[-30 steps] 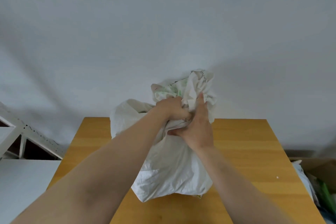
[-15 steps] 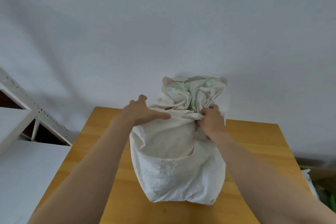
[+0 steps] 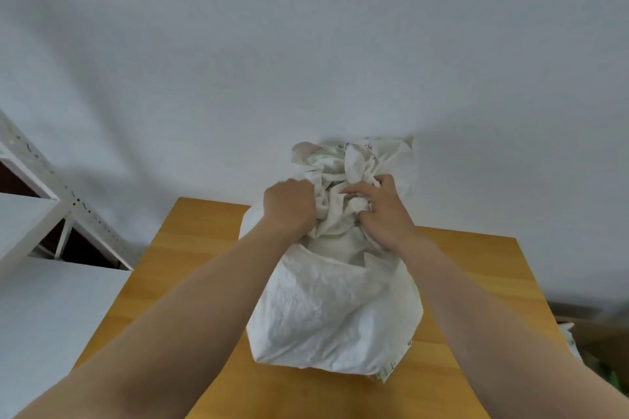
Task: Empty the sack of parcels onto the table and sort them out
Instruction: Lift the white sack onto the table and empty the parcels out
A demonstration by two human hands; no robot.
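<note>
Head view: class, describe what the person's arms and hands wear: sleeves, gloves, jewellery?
The left forearm and right forearm are bare, no sleeve in view. The left hand and right hand wear no gloves, and neither wrist shows a watch or band. A ring is too small to tell.

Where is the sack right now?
In the head view the white sack stands upright in the middle of the wooden table, its bunched top gripped by the left hand and right hand.
</note>
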